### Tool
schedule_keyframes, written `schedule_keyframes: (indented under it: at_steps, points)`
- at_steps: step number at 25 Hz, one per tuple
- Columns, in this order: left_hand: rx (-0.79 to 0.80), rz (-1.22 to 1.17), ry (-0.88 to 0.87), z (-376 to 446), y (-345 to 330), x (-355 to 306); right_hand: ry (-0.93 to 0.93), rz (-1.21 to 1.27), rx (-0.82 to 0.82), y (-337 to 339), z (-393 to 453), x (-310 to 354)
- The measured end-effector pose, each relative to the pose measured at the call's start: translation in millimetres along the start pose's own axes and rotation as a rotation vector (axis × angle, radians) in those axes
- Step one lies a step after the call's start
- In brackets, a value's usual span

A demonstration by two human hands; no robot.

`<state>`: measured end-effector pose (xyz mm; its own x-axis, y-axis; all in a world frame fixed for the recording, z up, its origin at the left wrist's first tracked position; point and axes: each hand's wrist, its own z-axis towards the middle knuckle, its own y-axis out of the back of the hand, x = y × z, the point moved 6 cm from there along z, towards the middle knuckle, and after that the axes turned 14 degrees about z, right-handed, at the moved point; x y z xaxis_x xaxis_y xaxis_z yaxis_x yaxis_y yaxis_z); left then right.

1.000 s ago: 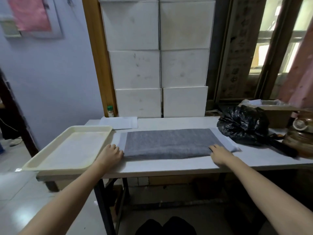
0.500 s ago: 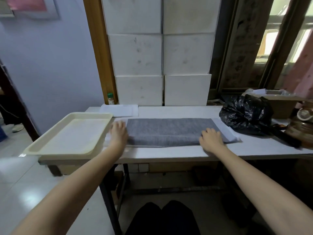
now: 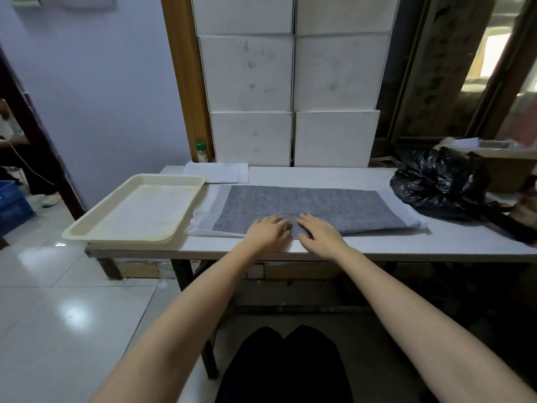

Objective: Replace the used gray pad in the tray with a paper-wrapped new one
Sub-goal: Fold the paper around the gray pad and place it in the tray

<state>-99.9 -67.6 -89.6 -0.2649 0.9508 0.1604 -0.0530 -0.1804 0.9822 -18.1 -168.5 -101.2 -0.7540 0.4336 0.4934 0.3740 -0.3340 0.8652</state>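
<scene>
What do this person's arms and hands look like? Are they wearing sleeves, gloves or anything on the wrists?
Both forearms are bare as far as the picture shows: no sleeves, no gloves. The left hand and right hand show no watch, bracelet or ring.

Cream tray [image 3: 87, 231], mottled gray pad [image 3: 313, 203], glossy black bag [image 3: 438, 181], possibly plastic.

Matt felt-like gray pad [image 3: 305, 203] (glossy plastic tray [image 3: 87, 228])
</scene>
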Motion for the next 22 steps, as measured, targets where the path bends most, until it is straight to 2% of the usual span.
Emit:
schedule_keyframes:
  at_steps: [3,6,9,11,17,22]
  points:
    - [0.056,0.074,-0.182,-3.5,-3.2,22.7,0.028,0.010,0.061,7.5,-5.4,-16.9]
    - [0.055,0.248,-0.244,-5.1,-8.4,31.9,0.060,0.043,0.055,11.7,-7.3,-23.7]
    - [-0.124,0.430,-0.328,-6.1,2.4,18.7,0.249,-0.148,-0.025,18.6,-4.6,-5.6]
    - [-0.186,0.530,-0.348,-8.6,8.1,15.2,0.300,-0.249,-0.053,23.0,-1.3,1.6]
    - [-0.267,0.511,-0.356,-9.7,20.1,14.2,0.326,-0.448,-0.088,24.9,9.0,-3.6]
    - [-0.212,0.453,-0.297,-6.0,13.0,17.5,0.297,-0.549,-0.117,26.1,5.3,-4.5]
